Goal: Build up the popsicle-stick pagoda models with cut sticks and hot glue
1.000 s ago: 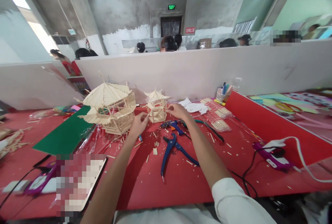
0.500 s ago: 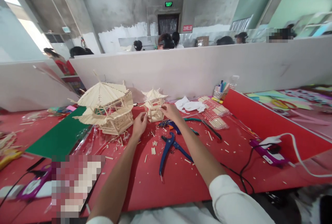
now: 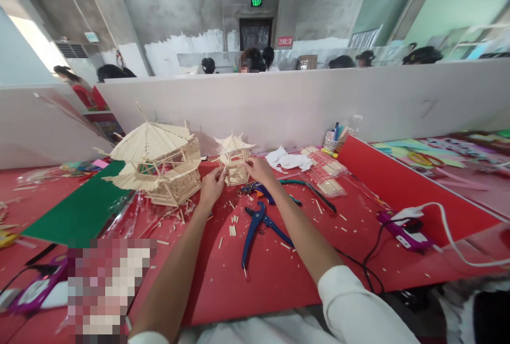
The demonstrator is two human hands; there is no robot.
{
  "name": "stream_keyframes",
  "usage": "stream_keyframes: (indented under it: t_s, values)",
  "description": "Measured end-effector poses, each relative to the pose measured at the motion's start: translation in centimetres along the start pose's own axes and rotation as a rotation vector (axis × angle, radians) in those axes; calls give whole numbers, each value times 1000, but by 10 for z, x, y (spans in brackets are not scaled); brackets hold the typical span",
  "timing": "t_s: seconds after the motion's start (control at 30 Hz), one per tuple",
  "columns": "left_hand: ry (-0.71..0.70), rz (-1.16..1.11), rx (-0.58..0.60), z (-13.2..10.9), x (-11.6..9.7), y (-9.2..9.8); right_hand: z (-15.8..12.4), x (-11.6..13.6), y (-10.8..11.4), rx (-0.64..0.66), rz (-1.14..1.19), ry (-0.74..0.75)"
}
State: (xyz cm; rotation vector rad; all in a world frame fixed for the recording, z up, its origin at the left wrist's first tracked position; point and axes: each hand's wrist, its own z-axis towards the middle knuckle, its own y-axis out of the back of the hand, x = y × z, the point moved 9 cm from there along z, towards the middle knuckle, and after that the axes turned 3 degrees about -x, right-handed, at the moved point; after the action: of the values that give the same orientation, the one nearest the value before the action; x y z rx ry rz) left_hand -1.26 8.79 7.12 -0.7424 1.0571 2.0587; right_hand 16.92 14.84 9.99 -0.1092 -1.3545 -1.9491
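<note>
A small pavilion model point(image 3: 238, 175) made of thin wooden sticks stands upright on the red table, with an upturned pale roof. My left hand point(image 3: 212, 189) is at its left side, thumb and fingertips pinched together; whatever lies between them is too small to make out. From the right, my right hand point(image 3: 260, 169) has its fingers closed on the model's edge, just under the roof. A larger stick pavilion point(image 3: 175, 187) with two roof tiers stands left of my left hand. Short cut sticks point(image 3: 232, 231) lie in front of the small model.
Blue-handled cutters point(image 3: 253, 232) lie in front of my hands, near other pliers point(image 3: 271, 193). White cloth point(image 3: 287, 160) and bagged sticks point(image 3: 329, 174) lie to the right. A green board point(image 3: 75, 211) is on the left, a purple power strip point(image 3: 406, 235) on the right. A white partition point(image 3: 279, 102) stands behind.
The whole view has shifted slightly, so things appear a little further left. Both hands stay at the small pavilion, with only slight finger movement.
</note>
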Motion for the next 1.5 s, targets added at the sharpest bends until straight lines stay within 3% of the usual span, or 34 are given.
stream_keyframes:
  t_s: [0.93, 1.07, 1.27, 1.37, 1.5]
  values:
    - [-45, 232, -5, 2, -16, 12, 1, -1, -3, -7, 9, 19]
    - [-61, 389, 180, -2, -16, 9, 0, -7, 2, 23, -20, -5]
    - [-146, 504, 632, -29, -9, -8, 0, -15, 12, 28, -66, -17]
    - [-81, 438, 847, -51, -3, -19, 0, -16, 13, 36, -81, -19]
    - [150, 437, 1059, -77, 6, -27, 0, -14, 13, 78, -100, -8]
